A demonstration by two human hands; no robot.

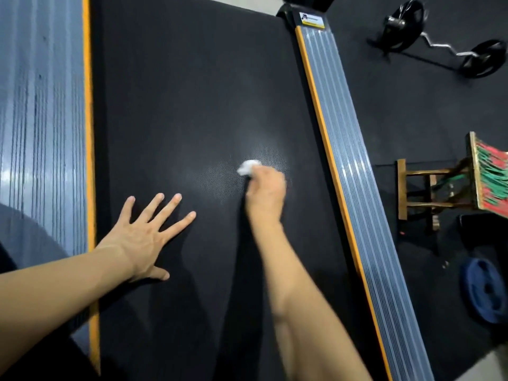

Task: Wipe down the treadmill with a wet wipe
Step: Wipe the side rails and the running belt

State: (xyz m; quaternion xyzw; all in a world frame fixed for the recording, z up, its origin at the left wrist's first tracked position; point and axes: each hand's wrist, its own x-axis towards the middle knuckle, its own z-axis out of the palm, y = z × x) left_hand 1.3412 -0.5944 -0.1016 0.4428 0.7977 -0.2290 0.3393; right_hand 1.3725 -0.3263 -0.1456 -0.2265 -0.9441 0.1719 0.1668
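Observation:
The treadmill's black textured belt (178, 92) fills the middle of the head view, between two grey ribbed side rails with orange edges, one on the left (41, 119) and one on the right (349, 166). My right hand (265, 191) grips a crumpled white wet wipe (247, 166) and holds it against the belt right of centre; the hand is blurred. A faint sheen shows on the belt around the wipe. My left hand (145, 232) lies flat on the belt with its fingers spread, lower left of the wipe.
On the dark floor right of the treadmill lie a curl bar with black plates (439, 48), a wooden stool with a red and green woven seat (445, 185) on its side, and a blue weight plate (486, 290). A sticker (312, 20) marks the right rail's far end.

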